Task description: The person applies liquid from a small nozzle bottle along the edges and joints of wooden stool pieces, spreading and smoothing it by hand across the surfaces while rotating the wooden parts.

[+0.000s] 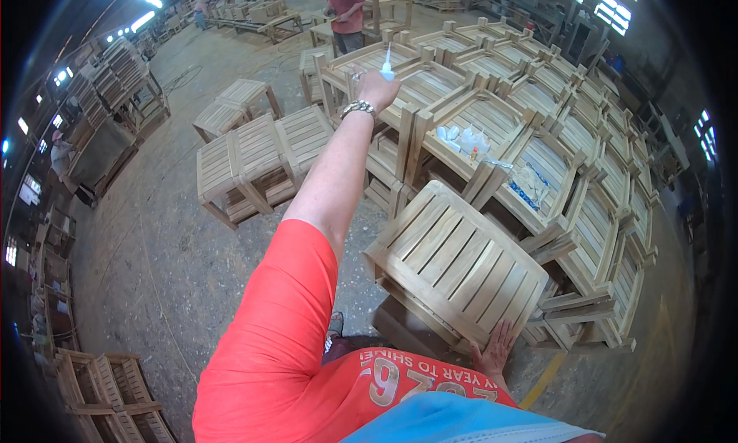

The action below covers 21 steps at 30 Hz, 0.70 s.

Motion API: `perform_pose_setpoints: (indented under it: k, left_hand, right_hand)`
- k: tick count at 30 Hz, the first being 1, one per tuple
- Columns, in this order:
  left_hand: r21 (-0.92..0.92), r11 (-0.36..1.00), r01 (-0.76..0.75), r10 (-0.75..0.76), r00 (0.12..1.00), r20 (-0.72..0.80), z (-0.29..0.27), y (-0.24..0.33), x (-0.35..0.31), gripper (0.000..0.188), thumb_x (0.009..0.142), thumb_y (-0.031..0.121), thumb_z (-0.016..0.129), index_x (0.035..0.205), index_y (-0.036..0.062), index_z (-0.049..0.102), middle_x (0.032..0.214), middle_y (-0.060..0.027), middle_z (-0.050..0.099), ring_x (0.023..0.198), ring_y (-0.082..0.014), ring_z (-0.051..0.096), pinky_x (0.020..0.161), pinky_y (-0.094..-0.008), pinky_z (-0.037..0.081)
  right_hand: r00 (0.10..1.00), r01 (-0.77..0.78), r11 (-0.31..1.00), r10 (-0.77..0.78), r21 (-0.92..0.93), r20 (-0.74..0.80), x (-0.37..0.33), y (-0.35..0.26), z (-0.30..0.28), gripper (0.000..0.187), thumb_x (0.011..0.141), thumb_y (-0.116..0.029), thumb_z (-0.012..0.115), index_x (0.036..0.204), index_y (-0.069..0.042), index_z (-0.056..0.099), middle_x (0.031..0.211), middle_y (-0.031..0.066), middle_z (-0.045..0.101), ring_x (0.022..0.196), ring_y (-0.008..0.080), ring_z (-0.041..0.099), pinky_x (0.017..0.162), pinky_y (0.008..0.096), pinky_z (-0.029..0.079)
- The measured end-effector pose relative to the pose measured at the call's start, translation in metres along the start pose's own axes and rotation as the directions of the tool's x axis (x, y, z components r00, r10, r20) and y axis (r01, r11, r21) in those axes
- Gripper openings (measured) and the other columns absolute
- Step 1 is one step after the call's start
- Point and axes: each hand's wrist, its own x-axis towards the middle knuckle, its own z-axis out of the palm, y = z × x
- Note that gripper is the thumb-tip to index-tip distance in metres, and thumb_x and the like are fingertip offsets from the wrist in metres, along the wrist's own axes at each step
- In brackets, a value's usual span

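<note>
My left arm, in a red sleeve, reaches far forward. At its end my left hand (376, 89), with a chain bracelet at the wrist, is closed around a small white squeeze bottle (387, 72), its thin pointed nozzle upward. The bottle is above the near corner of the stacked wooden frames. Close to my body stands a slatted wooden stool (461, 258) with rounded corners. My right hand (496, 349) lies on its near edge, fingers stretched over the slats. The stool's lower part is mostly hidden under its top.
Rows of slatted wooden frames (588, 139) fill the right side. One holds white bottles and plastic bags (465, 139), another a blue-patterned bag (529, 188). More slatted stools (242, 154) stand left of my arm. A person in a red shirt (345, 12) stands beyond. Cables cross the floor.
</note>
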Motion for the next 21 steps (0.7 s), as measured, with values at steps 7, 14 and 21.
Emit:
perform_pose_setpoints:
  k: [7,14,21]
  left_hand:
    - [0.042,0.998,-0.042,0.043,0.999,-0.011,-0.014,0.004,0.0,0.058,0.08,0.037,0.064,0.112,-0.0108,0.063,0.116,-0.0364,0.061,0.117,-0.0459,0.056,0.108,-0.0431,0.039]
    - [0.061,0.997,-0.045,0.045,0.999,0.001,-0.016,-0.012,0.017,0.061,0.079,0.041,0.063,0.11,-0.011,0.063,0.114,-0.0354,0.062,0.116,-0.0463,0.057,0.106,-0.0445,0.041]
    - [0.208,0.971,-0.115,0.102,0.992,0.074,-0.034,-0.026,0.012,0.064,0.08,0.04,0.064,0.117,-0.0116,0.059,0.115,-0.0367,0.061,0.119,-0.0459,0.054,0.108,-0.0423,0.04]
  right_hand:
    - [0.993,0.039,0.999,-0.036,-0.025,0.112,0.025,-0.041,-0.015,0.112,0.078,-0.069,0.059,0.153,0.002,0.016,0.161,0.0225,0.01,0.151,0.0356,0.004,0.121,0.0505,0.002]
    - [0.964,0.247,0.968,-0.251,0.046,0.086,0.094,-0.132,0.0,0.106,0.08,-0.059,0.064,0.151,0.005,0.02,0.16,0.0246,0.014,0.151,0.0364,0.006,0.121,0.0512,0.004]
    - [0.935,0.345,0.928,-0.353,0.138,0.033,0.175,-0.253,0.019,0.093,0.084,-0.05,0.063,0.149,0.005,0.027,0.159,0.0252,0.017,0.15,0.0372,0.01,0.119,0.0555,0.009]
